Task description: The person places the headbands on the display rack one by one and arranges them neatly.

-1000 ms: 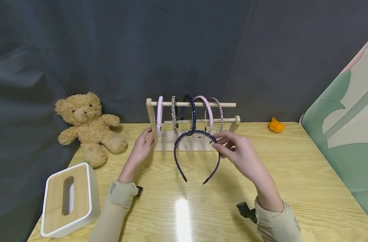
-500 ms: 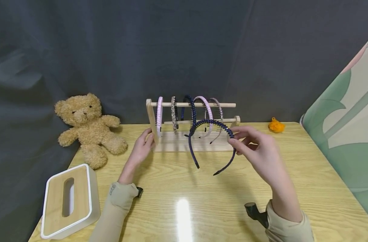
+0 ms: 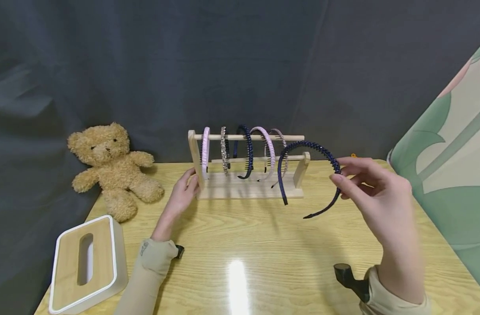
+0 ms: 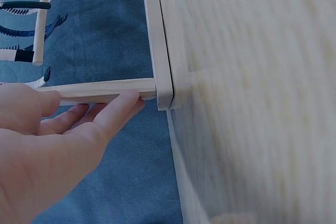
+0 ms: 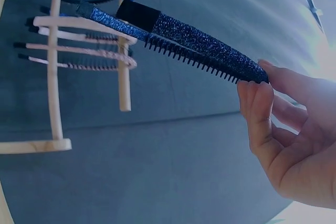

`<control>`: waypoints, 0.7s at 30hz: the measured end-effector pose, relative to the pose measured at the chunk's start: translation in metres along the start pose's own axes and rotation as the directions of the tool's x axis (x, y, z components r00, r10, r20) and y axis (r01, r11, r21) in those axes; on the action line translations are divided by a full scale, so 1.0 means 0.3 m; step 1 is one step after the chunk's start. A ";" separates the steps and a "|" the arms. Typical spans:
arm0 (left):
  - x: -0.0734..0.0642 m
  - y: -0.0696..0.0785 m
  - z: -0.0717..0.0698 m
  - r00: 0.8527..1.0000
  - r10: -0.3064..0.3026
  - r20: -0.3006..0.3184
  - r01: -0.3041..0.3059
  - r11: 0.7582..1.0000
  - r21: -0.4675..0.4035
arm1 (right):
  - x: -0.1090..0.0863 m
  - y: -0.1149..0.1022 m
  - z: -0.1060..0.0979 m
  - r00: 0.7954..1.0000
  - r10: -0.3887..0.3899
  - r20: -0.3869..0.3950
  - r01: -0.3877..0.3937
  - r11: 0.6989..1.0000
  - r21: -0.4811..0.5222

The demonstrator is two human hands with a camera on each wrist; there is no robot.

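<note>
My right hand (image 3: 375,192) pinches a dark blue sparkly headband (image 3: 308,144) by one side, between thumb and fingertips. The headband is held above the table, its two ends pointing down and its inner comb teeth showing in the right wrist view. At the left end of a wooden headband rack (image 3: 255,191), my left hand (image 3: 182,192) grips the upright post (image 4: 107,88), thumb on one side and fingers on the other. On the rack's two rods hang several headbands, among them a pink one (image 3: 206,151), a silver glittery one (image 3: 224,148) and another dark blue one (image 3: 248,151).
A tan teddy bear (image 3: 114,170) sits left of the rack. Nearer the front left is a white tissue box (image 3: 64,258) with a wooden lid. An orange item (image 3: 353,155) shows at the table's back edge, mostly hidden by my right hand. Dark curtain hangs behind.
My right hand has carried the blue headband right and up, from in front of the rack's middle to beyond its right end. My left hand has stayed on the post.
</note>
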State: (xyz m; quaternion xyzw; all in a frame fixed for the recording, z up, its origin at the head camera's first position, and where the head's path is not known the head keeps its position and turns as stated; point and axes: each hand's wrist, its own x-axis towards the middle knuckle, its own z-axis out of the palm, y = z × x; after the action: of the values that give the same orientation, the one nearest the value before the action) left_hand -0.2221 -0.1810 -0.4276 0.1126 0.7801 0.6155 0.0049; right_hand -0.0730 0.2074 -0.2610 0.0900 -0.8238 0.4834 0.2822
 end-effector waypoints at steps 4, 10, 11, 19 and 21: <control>-0.004 0.002 -0.003 1.000 -0.001 0.004 0.001 1.000 0.008 | 0.004 -0.005 -0.027 0.999 0.010 -0.045 -0.011 1.000 -0.006; -0.006 0.005 -0.002 1.000 -0.007 -0.004 0.007 0.999 0.032 | 0.011 -0.013 -0.050 0.998 0.021 -0.066 -0.023 0.999 -0.024; -0.006 0.005 -0.002 1.000 -0.010 -0.006 0.010 0.999 0.033 | 0.013 -0.014 -0.050 0.997 0.024 -0.074 -0.025 0.999 -0.024; -0.004 0.002 -0.002 1.000 -0.012 -0.006 0.012 1.000 0.027 | 0.038 -0.001 -0.042 0.989 0.038 -0.142 -0.041 0.999 -0.019; -0.003 0.001 -0.003 1.000 -0.009 -0.007 0.009 1.000 0.024 | 0.049 0.008 -0.038 0.988 0.040 -0.151 -0.044 0.999 -0.024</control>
State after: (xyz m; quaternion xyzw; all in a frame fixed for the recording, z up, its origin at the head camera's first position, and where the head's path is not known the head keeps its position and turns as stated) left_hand -0.2212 -0.1820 -0.4270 0.1071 0.7879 0.6064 0.0037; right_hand -0.0819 0.2201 -0.2503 0.0320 -0.8083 0.4835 0.3346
